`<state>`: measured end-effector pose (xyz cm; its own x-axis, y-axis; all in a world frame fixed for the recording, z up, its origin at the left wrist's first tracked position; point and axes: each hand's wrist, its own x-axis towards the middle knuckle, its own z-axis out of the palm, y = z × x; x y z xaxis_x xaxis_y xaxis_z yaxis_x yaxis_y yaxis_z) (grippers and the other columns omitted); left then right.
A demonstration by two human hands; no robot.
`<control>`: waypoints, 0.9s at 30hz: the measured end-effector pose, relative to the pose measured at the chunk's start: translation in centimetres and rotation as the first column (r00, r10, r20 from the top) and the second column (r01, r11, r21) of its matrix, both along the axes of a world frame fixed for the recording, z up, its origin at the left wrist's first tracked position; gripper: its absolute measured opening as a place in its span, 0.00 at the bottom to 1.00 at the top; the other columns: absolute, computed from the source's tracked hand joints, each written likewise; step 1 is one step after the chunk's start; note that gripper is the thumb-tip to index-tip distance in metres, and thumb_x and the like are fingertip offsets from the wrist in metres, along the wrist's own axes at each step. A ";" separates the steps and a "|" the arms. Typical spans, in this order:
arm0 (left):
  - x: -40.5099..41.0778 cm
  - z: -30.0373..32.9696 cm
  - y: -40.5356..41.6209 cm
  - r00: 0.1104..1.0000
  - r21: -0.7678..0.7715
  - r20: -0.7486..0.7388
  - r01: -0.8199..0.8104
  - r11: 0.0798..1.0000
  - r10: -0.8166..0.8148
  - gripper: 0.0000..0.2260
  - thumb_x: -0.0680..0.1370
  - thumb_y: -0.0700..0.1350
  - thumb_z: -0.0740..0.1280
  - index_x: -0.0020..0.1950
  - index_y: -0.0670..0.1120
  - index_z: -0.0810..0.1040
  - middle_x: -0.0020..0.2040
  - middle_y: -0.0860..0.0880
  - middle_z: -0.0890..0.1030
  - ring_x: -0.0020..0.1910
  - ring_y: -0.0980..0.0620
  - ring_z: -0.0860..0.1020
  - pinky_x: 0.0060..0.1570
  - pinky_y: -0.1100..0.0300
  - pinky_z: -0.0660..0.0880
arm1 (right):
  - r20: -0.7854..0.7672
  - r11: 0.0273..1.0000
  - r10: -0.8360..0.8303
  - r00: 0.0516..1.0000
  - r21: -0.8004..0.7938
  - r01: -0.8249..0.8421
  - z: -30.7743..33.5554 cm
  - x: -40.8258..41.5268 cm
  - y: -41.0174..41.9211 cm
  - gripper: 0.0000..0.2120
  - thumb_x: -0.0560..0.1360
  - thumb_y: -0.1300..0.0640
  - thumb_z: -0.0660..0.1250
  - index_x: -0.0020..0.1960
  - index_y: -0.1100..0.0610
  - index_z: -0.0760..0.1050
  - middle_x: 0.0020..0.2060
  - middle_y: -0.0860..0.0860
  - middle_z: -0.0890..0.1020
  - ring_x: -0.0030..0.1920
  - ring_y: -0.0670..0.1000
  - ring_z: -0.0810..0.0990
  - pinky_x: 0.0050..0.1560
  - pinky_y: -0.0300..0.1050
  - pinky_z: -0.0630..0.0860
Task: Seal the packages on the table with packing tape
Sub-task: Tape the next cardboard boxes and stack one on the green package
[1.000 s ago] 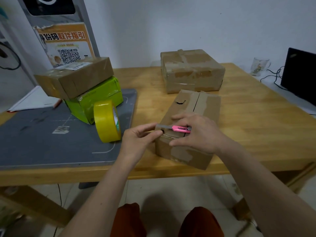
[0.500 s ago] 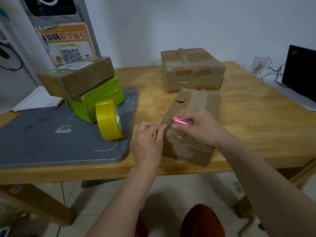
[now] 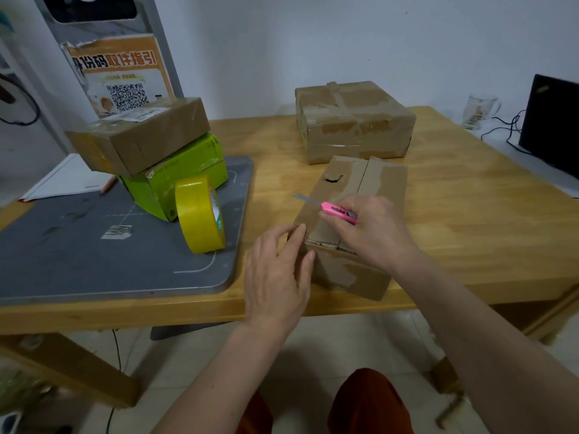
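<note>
A worn cardboard box point(image 3: 369, 189) lies lengthwise at the table's front edge, its top flaps meeting along a centre seam. My right hand point(image 3: 372, 233) rests on the box's near end and grips a pink utility knife point(image 3: 336, 211) with its blade out, pointing left. My left hand point(image 3: 279, 270) has straight fingers pressed against the box's near left corner. A roll of yellow packing tape point(image 3: 200, 214) stands on edge on the grey mat point(image 3: 94, 261), left of the box. A larger taped box point(image 3: 354, 120) sits behind.
A brown box point(image 3: 141, 133) is stacked on a green box point(image 3: 185, 173) at the mat's back. The wooden table point(image 3: 470, 214) holds a glass mug point(image 3: 479, 111), cables and a black monitor point(image 3: 551, 123) at far right. A poster stand rises at back left.
My left hand has slid down from the box's top edge to press its near left side. My right hand with the knife has drawn back a little along the top.
</note>
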<state>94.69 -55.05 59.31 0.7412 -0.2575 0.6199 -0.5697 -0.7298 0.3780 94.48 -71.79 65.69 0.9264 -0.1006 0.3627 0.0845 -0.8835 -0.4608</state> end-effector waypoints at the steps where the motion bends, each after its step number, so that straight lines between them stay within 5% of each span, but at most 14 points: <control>1: 0.0 -0.3 0.5 0.999 -0.007 -0.002 0.054 0.999 -0.054 0.21 0.79 0.50 0.64 0.71 0.47 0.74 0.64 0.46 0.74 0.63 0.49 0.72 0.60 0.51 0.74 | 0.009 1.000 -0.007 1.000 -0.017 0.007 0.0 0.0 0.0 0.19 0.78 0.42 0.61 0.52 0.56 0.81 0.40 0.51 0.83 0.40 0.51 0.80 0.44 0.54 0.79; 4: -0.1 -1.1 1.5 0.987 -0.006 -0.023 0.156 0.988 -0.156 0.24 0.80 0.53 0.61 0.76 0.52 0.66 0.71 0.47 0.70 0.70 0.49 0.68 0.66 0.50 0.70 | 0.029 0.999 -0.026 0.999 -0.021 0.027 0.1 -0.1 0.0 0.17 0.80 0.44 0.60 0.49 0.55 0.80 0.36 0.50 0.81 0.37 0.51 0.78 0.41 0.52 0.77; 7: 0.0 -1.3 1.8 0.994 0.019 0.023 0.106 0.994 -0.107 0.22 0.79 0.53 0.61 0.73 0.51 0.71 0.72 0.46 0.69 0.73 0.45 0.64 0.69 0.48 0.66 | 0.025 1.000 -0.024 0.999 -0.009 0.024 0.2 0.0 0.1 0.15 0.81 0.45 0.60 0.47 0.54 0.80 0.34 0.49 0.80 0.36 0.50 0.78 0.40 0.52 0.77; 15: 0.5 0.0 1.2 0.986 -0.031 0.152 0.080 0.996 -0.075 0.14 0.80 0.42 0.64 0.63 0.42 0.80 0.58 0.46 0.79 0.56 0.49 0.74 0.53 0.56 0.75 | 0.040 0.999 -0.033 0.999 -0.018 0.034 -0.1 0.1 -0.2 0.14 0.80 0.48 0.62 0.40 0.52 0.77 0.28 0.46 0.75 0.31 0.49 0.74 0.33 0.44 0.65; 18: 0.9 0.5 1.2 0.982 -0.106 0.147 0.138 0.985 -0.121 0.12 0.77 0.37 0.68 0.59 0.40 0.82 0.53 0.44 0.80 0.50 0.49 0.78 0.48 0.57 0.78 | 0.031 0.998 -0.038 0.999 -0.038 0.039 -0.2 0.1 -0.2 0.14 0.80 0.47 0.62 0.42 0.54 0.79 0.30 0.48 0.77 0.32 0.50 0.75 0.34 0.47 0.71; 21: 1.9 1.5 1.5 0.986 -0.250 0.051 0.169 0.953 -0.161 0.10 0.72 0.34 0.74 0.53 0.41 0.85 0.47 0.46 0.82 0.46 0.54 0.80 0.47 0.63 0.78 | -0.021 0.999 -0.029 0.999 -0.031 0.029 0.1 0.4 -0.2 0.12 0.79 0.46 0.64 0.48 0.52 0.82 0.38 0.49 0.82 0.39 0.51 0.79 0.42 0.51 0.78; 24: 2.7 3.0 1.8 0.953 -0.461 -0.210 0.103 0.881 -0.221 0.10 0.69 0.36 0.77 0.46 0.47 0.86 0.42 0.52 0.82 0.44 0.59 0.80 0.46 0.68 0.77 | -0.075 1.000 -0.028 0.997 -0.010 0.027 0.4 0.7 -0.1 0.12 0.78 0.45 0.65 0.49 0.52 0.82 0.40 0.49 0.82 0.42 0.51 0.79 0.44 0.53 0.78; 27: 3.3 3.8 1.8 0.918 -0.497 -0.326 0.038 0.867 -0.227 0.09 0.68 0.39 0.77 0.43 0.52 0.85 0.39 0.54 0.81 0.41 0.59 0.79 0.43 0.68 0.76 | -0.105 0.999 -0.022 0.994 -0.027 0.019 0.5 0.8 -0.1 0.12 0.79 0.45 0.64 0.48 0.51 0.82 0.42 0.48 0.82 0.43 0.51 0.79 0.45 0.52 0.78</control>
